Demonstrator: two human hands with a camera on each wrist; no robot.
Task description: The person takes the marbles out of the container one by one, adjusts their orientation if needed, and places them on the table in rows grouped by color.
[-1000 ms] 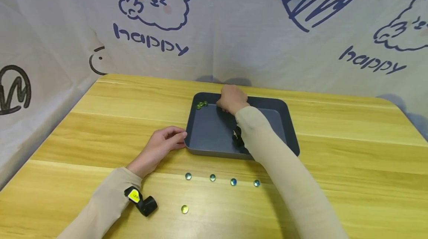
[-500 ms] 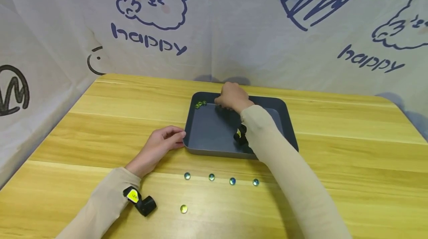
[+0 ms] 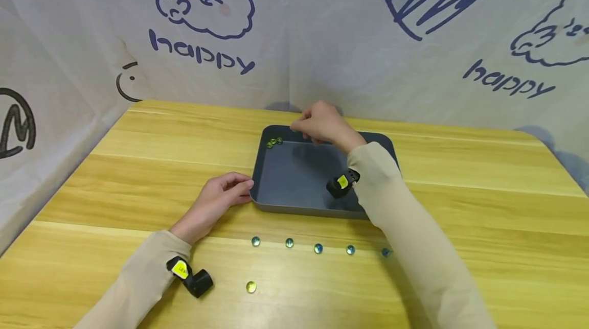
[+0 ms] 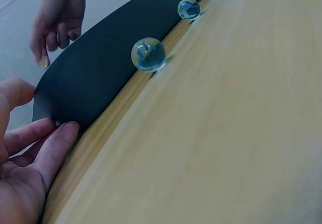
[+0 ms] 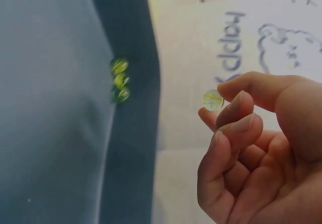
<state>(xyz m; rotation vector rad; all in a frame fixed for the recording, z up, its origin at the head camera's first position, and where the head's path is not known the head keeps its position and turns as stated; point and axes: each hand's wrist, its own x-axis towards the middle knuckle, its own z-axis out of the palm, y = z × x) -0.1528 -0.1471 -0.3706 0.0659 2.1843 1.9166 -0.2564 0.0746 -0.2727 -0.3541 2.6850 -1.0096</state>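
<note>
In the head view a dark grey rectangular tray lies on the wooden table. My left hand holds its front left corner, thumb at the rim and fingers low on the outer wall. Over the back of the tray, my right hand pinches a clear glass marble with yellow streaks between thumb and fingertips. Three yellow-green marbles sit together in the tray's back left corner. A single yellow marble lies nearer the front of the table.
Several blue-swirled marbles stand in a spaced row in front of the tray; the rightmost is beside my right sleeve. A white cloth with drawings hangs behind the table. Small black cameras are strapped to both wrists.
My right hand has risen from inside the tray, and its forearm has swung right, uncovering one more blue marble. My left hand stays at the tray's corner.
</note>
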